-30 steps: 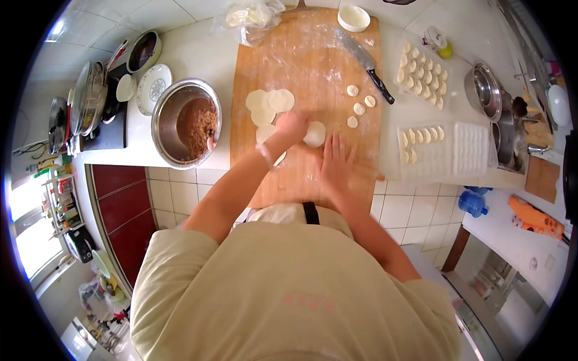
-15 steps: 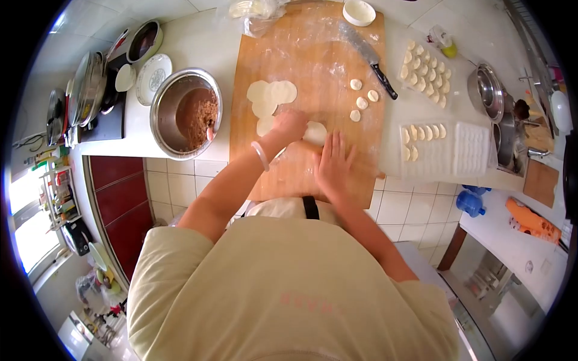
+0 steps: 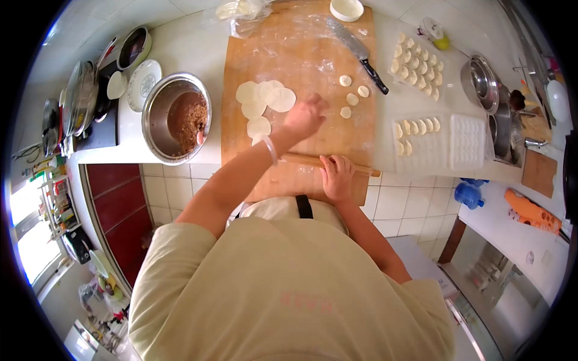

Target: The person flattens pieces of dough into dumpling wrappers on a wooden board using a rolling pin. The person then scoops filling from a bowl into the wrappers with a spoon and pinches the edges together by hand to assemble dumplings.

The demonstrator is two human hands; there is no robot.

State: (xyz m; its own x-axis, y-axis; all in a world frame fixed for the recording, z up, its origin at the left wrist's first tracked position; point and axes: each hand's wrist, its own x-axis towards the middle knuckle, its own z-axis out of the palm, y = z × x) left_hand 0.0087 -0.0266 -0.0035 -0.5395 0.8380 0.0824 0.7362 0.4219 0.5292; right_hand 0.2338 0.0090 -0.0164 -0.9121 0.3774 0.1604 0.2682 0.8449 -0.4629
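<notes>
My left hand [image 3: 307, 115] is over the wooden board, blurred, with its fingers partly curled; whether anything is in them does not show. It is between the thin round dough wrappers [image 3: 281, 100] on the left and several small dough pieces [image 3: 352, 99] on the right. Near the board's front edge lies a wooden rolling pin [image 3: 301, 159]. My right hand [image 3: 338, 177] rests on the pin, fingers bent over it. Several wrappers overlap in a group, and one is partly covered by my left forearm.
A steel pot of meat filling [image 3: 147, 120] stands left of the board [image 3: 289, 60]. A large knife [image 3: 358, 49] and a white bowl [image 3: 347, 9] lie toward the back. On the right are trays of dumplings [image 3: 415, 147] and a sink [image 3: 503, 135].
My left hand has moved up and right, away from the wrappers. The wrapper between my hands is gone from there, and one more lies in the group. My right hand now curls over the rolling pin.
</notes>
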